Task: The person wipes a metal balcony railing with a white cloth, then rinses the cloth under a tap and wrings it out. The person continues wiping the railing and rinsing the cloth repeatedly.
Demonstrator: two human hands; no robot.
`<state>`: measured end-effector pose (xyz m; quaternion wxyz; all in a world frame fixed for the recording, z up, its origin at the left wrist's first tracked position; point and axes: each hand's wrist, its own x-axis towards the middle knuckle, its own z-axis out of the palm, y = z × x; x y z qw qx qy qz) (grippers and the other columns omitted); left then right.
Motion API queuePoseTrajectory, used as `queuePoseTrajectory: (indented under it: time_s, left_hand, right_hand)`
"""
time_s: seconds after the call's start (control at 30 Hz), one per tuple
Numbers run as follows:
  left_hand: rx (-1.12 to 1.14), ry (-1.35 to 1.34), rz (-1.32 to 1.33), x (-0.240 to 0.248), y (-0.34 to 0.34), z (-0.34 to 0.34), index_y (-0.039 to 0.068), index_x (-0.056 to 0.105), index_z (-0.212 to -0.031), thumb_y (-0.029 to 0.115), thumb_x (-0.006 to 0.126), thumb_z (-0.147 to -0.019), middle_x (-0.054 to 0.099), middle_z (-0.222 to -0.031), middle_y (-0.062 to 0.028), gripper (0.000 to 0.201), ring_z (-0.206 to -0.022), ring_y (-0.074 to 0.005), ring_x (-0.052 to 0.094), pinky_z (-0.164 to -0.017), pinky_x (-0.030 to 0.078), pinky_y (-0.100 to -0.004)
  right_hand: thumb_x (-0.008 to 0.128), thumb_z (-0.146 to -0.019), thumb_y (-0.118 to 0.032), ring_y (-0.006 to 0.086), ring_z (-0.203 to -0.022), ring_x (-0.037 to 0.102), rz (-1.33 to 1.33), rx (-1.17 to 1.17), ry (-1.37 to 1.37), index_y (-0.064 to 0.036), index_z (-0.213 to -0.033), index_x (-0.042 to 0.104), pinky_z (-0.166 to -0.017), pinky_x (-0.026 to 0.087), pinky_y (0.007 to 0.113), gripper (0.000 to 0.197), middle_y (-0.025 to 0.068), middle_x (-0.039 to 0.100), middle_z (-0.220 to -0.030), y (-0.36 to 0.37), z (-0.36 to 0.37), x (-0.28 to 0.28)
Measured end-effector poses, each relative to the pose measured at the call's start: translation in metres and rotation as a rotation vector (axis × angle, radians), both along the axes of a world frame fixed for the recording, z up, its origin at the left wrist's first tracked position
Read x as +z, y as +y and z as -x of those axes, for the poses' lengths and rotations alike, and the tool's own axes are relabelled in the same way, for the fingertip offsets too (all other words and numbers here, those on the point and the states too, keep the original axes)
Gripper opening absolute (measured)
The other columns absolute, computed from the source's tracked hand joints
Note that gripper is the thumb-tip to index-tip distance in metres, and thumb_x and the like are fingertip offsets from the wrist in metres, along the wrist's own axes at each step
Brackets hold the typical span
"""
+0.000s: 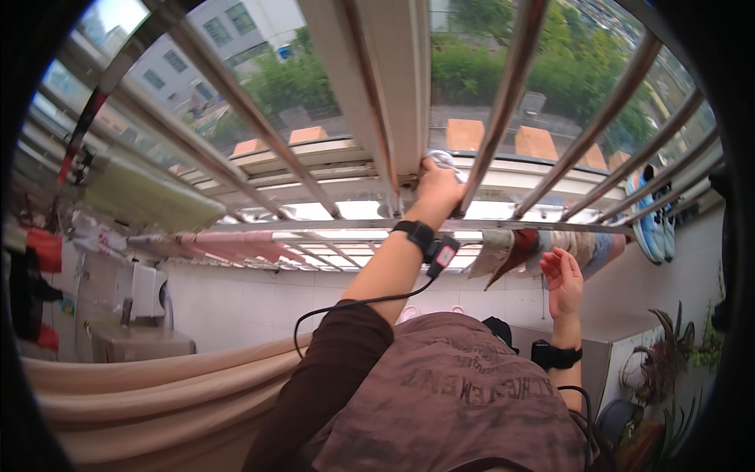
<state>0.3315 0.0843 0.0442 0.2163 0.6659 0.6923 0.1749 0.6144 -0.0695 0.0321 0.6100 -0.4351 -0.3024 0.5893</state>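
holding a crumpled white cloth [449, 164] in the left hand [439, 189], with fingers closed on it, reaching between brownish metal bars [504, 94] to the foot of the cream upright window frame [409, 86] on the far side. best to press flat and evenly, pass the bars without knocking, and guide the slack black cable [346, 304] away from snags. worth leaving the empty right hand [563, 283], loosely open near the hanging dark red cloth [521, 248], free for balance.
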Motion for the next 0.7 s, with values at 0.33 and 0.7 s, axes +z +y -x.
queuePoseTrajectory:
  time_s: [0.33,0.7]
  left_hand:
    - [0.054,-0.151,-0.111,-0.026,0.009,0.003,0.004,0.065,-0.087,0.028,0.059,-0.083,0.047,-0.115,-0.0197,0.026,-0.092,-0.0370,0.059,-0.084,0.048,-0.0423]
    - [0.000,-0.125,-0.192,-0.023,0.018,-0.011,0.006,0.063,-0.100,0.020,0.054,-0.082,0.055,-0.109,-0.0188,0.025,-0.095,-0.0345,0.060,-0.082,0.049,-0.0420]
  right_hand:
    - [0.047,-0.097,-0.020,0.0185,-0.086,0.062,0.039,0.125,-0.017,-0.0005,-0.110,0.057,-0.081,0.050,0.030,0.025,0.0099,0.065,-0.095,0.016,0.015,0.000]
    - [0.048,-0.096,-0.020,0.0167,-0.083,0.063,0.147,0.042,-0.027,-0.0010,-0.109,0.058,-0.080,0.051,0.029,0.025,0.0098,0.065,-0.093,0.008,0.002,-0.017]
